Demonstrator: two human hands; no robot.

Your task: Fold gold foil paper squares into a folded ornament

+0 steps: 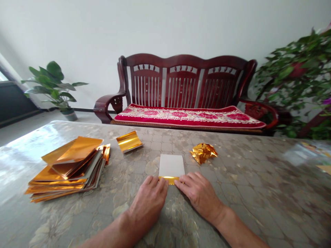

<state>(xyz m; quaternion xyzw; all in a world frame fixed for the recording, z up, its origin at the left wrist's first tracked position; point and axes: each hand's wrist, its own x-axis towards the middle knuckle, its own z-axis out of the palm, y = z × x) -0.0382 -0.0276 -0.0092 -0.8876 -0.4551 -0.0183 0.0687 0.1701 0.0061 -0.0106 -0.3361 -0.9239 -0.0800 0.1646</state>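
While the left hand [151,195] and the right hand [201,193] meet at the near edge of a pale sheet [171,164], the head view shows that sheet flat on the counter [240,172], straight before the person, a gold strip [171,180] running along its near edge. The left fingers are drawn together on the strip's left end; the right ones close on its right end, so both ends are covered and only the middle shows. Just beyond the sheet, to the right, sits crumpled gold foil [203,153]; farther off to the left lies a curled gold piece [129,141]. An uneven stack of gold sheets [64,172] takes up the left side, well apart from the hands. A clear plastic bag [300,154], blurred, lies far right. Past the counter stand a wooden bench [183,86] with a red floral cover [190,117], a potted plant [55,86] to its left and leafy greenery [297,75] to its right.
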